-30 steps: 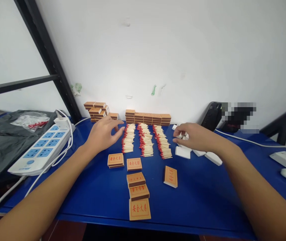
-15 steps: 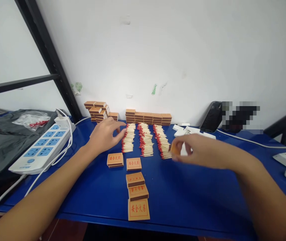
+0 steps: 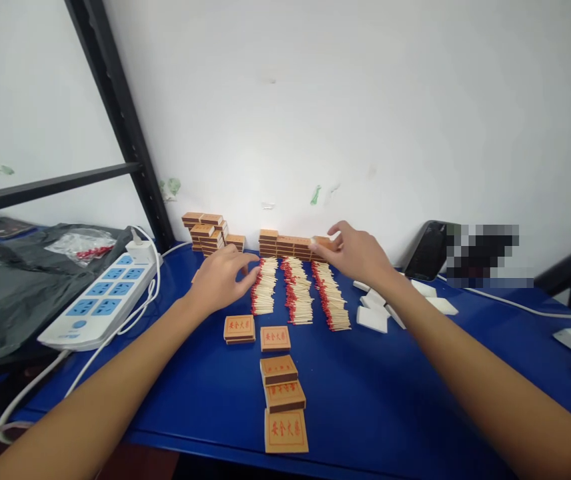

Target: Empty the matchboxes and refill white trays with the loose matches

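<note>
My right hand (image 3: 360,253) pinches a small orange matchbox (image 3: 321,241) at the right end of the top of a long, low stack of matchboxes (image 3: 293,248) against the wall. My left hand (image 3: 225,280) rests beside the left pile of red-tipped matches (image 3: 264,287). Its thumb and index finger are apart near the match heads, with nothing visible between them. A middle pile of matches (image 3: 298,293) and a right pile of matches (image 3: 331,297) lie alongside. Closer to me, several labelled matchboxes (image 3: 285,430) form a loose column, with a short stack of matchboxes (image 3: 239,329) to their left.
Another matchbox stack (image 3: 205,230) stands at the back left. White card pieces (image 3: 373,319) are scattered under my right forearm. A power strip (image 3: 103,293) with white cables lies left, beside dark plastic sheeting (image 3: 40,287). A black phone (image 3: 428,250) leans on the wall.
My right hand has carried the matchbox from beside the right match pile back and left onto the long stack. My left hand keeps its place by the matches. The view has shifted slightly.
</note>
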Tool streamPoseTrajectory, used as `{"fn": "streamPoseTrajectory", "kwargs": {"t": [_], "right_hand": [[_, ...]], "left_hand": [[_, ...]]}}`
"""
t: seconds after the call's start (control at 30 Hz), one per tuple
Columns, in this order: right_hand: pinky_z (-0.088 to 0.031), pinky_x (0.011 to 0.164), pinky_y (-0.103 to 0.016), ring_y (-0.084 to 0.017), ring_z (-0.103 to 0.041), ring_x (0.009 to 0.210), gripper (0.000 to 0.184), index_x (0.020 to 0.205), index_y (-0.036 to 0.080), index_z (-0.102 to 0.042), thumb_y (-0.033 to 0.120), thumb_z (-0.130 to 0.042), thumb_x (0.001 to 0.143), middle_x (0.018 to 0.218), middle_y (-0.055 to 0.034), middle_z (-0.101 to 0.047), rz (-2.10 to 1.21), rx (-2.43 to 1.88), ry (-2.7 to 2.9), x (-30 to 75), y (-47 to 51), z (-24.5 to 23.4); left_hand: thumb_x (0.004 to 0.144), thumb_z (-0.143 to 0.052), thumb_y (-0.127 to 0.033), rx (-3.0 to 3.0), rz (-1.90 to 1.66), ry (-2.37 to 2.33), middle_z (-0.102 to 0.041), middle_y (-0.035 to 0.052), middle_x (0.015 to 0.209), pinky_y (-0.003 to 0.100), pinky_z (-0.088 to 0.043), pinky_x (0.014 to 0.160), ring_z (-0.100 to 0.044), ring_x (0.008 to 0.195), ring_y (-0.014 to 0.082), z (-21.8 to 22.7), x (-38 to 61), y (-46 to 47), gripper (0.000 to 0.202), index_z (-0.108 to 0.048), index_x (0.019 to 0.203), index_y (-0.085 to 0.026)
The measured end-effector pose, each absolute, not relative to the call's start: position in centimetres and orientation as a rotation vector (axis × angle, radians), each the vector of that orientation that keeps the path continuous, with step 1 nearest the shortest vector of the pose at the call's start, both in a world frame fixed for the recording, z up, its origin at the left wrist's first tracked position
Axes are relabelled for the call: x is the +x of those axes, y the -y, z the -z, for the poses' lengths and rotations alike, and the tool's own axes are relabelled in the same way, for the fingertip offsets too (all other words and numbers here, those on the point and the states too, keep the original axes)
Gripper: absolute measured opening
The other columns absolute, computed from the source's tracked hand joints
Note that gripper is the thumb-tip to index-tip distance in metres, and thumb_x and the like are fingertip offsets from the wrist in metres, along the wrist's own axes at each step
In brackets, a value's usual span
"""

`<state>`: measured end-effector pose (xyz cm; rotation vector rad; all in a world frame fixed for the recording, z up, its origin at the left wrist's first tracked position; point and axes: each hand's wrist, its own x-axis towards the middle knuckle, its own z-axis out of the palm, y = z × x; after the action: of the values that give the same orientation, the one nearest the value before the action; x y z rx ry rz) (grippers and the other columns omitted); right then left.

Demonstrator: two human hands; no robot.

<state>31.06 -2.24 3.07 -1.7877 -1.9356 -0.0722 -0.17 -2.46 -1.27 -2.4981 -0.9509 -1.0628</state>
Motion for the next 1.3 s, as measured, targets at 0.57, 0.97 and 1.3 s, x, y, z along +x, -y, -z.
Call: {"fn": "streamPoseTrajectory", "kwargs": {"t": [0.57, 0.97, 1.3], "right_hand": [[-0.042, 0.069, -0.035, -0.031, -0.070, 0.094, 0.030, 0.112, 0.021, -0.067, 0.046, -0.065, 0.096, 0.106, -0.0125, -0.080, 0.308, -1.823, 2.210, 26.4, -3.1, -2.9], [-0.043, 0.073, -0.032, -0.023, -0.069, 0.092, 0.016, 0.103, 0.019, -0.069, 0.034, -0.067, 0.098, 0.103, -0.0072, -0.080, 0.115, -1.696, 2.163, 25.9, -4.0, -3.1], [-0.047, 0.075, -0.032, -0.021, -0.066, 0.087, 0.012, 0.100, 0.023, -0.075, 0.030, -0.075, 0.090, 0.100, -0.0046, -0.074, -0.495, -1.253, 2.562, 24.9, 9.5, -2.7]], "left_hand": [[0.104, -0.057, -0.027, -2.459, 0.955, 0.893, -0.074, 0.0050, 0.079, 0.039, -0.054, 0.075, -0.065, 0.082, 0.0238, 1.3, 0.2, 3.0, 0.021, -0.075, 0.108, -0.016], [0.105, -0.056, -0.028, -2.448, 0.965, 0.887, -0.076, 0.0056, 0.081, 0.039, -0.054, 0.078, -0.065, 0.080, 0.0232, 1.0, -0.2, 2.7, 0.023, -0.075, 0.110, -0.016], [0.103, -0.058, -0.030, -2.416, 1.034, 0.914, -0.076, 0.0067, 0.081, 0.040, -0.054, 0.078, -0.065, 0.081, 0.0244, 0.5, -0.1, 3.0, 0.023, -0.076, 0.109, -0.016]]}}
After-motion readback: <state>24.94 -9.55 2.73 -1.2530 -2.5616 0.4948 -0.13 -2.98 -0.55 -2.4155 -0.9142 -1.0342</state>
